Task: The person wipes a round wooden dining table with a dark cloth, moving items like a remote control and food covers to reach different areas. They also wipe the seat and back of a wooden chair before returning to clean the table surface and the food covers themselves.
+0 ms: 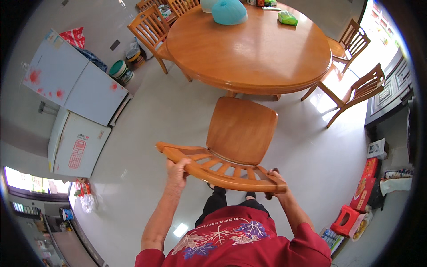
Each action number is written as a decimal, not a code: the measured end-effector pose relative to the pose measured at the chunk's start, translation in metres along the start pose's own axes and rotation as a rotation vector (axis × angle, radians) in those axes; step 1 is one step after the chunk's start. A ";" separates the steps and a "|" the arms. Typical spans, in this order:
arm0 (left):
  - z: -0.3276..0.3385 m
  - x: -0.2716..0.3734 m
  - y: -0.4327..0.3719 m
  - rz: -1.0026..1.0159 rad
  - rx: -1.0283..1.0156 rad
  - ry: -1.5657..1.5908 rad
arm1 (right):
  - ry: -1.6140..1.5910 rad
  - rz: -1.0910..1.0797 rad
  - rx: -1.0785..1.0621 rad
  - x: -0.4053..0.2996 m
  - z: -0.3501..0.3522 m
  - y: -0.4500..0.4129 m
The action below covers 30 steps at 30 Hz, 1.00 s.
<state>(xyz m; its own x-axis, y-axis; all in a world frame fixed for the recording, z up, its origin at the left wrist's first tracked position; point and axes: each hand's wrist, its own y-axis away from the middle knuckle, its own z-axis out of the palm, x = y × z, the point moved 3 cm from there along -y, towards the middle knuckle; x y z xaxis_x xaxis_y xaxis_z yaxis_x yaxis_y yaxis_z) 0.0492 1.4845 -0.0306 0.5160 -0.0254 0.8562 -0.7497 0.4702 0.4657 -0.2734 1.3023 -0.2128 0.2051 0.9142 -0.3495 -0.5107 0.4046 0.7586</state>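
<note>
Before me stands a wooden dining chair (242,130), its slatted back towards me and its seat towards the table. My left hand (178,171) grips the left part of the curved top rail. On the right end of the chair back, my right hand (279,182) is closed round the frame; a dark object (269,196) shows beside it, too unclear to name. The seat's far edge lies close to the near rim of a round wooden table (253,60). The chair's legs are mostly hidden under its seat and back.
On the table are a blue dome cover (229,12) and a green tissue pack (287,18). Wooden chairs stand left (151,31) and right (357,91). A fridge (76,78) and a white chest freezer (81,143) line the left wall. Red boxes (363,192) and a red plastic stool (345,220) sit right.
</note>
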 end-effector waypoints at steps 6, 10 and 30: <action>0.103 -0.061 0.094 -0.320 -0.235 -0.055 | 0.101 -0.146 0.138 -0.100 -0.131 0.066; 0.125 -0.076 0.122 -0.491 -0.527 -0.038 | 0.258 -0.282 0.242 -0.144 -0.217 0.086; -0.116 0.024 -0.096 -0.471 -0.223 -0.177 | 0.135 0.099 0.019 0.178 -0.090 -0.037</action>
<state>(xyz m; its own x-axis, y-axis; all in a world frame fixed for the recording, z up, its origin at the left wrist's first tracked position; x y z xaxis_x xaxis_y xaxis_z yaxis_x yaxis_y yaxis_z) 0.1814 1.5414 -0.0808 0.6827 -0.4172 0.5999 -0.3387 0.5469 0.7657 -0.2928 1.4480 -0.3524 0.0404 0.9388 -0.3422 -0.5065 0.3144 0.8028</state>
